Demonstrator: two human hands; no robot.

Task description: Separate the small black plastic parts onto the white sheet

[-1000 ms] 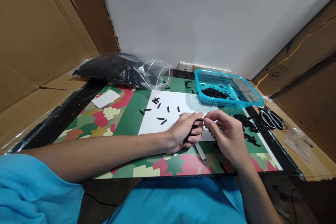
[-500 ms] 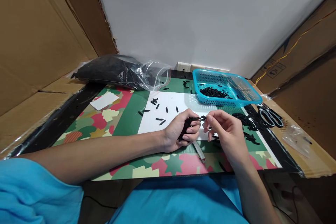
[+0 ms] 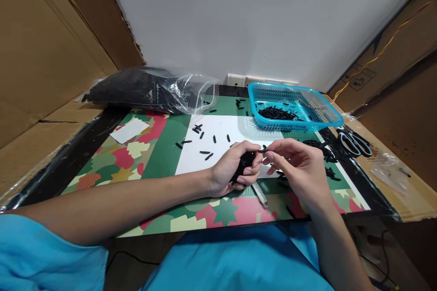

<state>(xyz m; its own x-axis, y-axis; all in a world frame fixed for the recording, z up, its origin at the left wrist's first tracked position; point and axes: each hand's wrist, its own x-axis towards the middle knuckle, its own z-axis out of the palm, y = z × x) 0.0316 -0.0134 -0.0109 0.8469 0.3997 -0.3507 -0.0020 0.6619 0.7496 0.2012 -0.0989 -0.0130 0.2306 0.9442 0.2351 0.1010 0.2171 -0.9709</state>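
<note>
My left hand [image 3: 235, 169] is curled around a clump of small black pieces [image 3: 246, 162], with its thumb and forefinger at the tip. My right hand [image 3: 300, 166] pinches a short black piece [image 3: 262, 149] against the left fingertips, so both hands meet there. Its exact kind is too small to make out. Loose black strips [image 3: 205, 152] lie scattered on the white sheet [image 3: 187, 163] left of my hands. More dark strips [image 3: 317, 145] lie in piles to the right. Below my left hand rests a narrow grey-white bar [image 3: 259, 194].
A blue plastic basket [image 3: 297, 126] holding many black strips stands at the back right. Black-handled scissors [image 3: 355, 142] lie beyond it, near a small clear bag [image 3: 391, 173]. A large plastic bag of black material [image 3: 136, 88] sits at the back left, near a white paper [image 3: 129, 130].
The view has shifted slightly. My right hand's fingers have come nearer the left fingertips, and the small piece between them now lies closer to the left thumb.
</note>
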